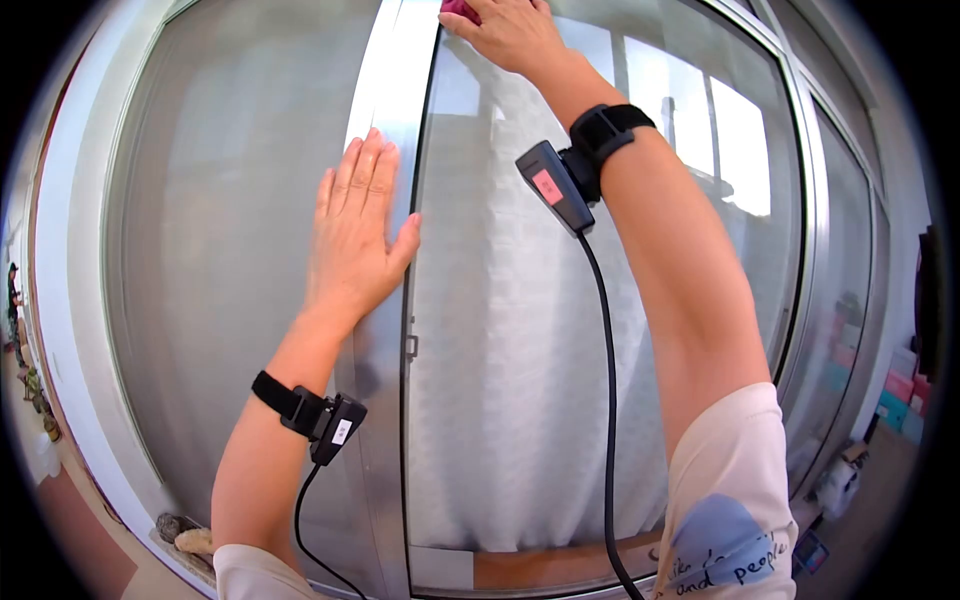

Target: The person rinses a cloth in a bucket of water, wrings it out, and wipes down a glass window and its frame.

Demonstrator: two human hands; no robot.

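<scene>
My left hand (358, 225) lies flat with its fingers stretched upward against the metal frame (385, 90) of a sliding glass door, its thumb spread to the right. Nothing is in it. Up at the top edge of the view, my right hand (510, 30) presses a dark pink cloth (460, 10) to the upper left corner of the glass pane (500, 330). Part of the cloth is cut off by the view's edge. Behind that glass hangs a pale curtain, and bright window reflections show on its upper right.
Strapped sensors with black cables sit on both wrists, the right cable (610, 400) hanging before the glass. A small latch (411, 346) is on the door frame. Stacked coloured boxes (900, 395) stand far right. A brown object (195, 541) lies at the lower left. A person (14, 310) stands far left.
</scene>
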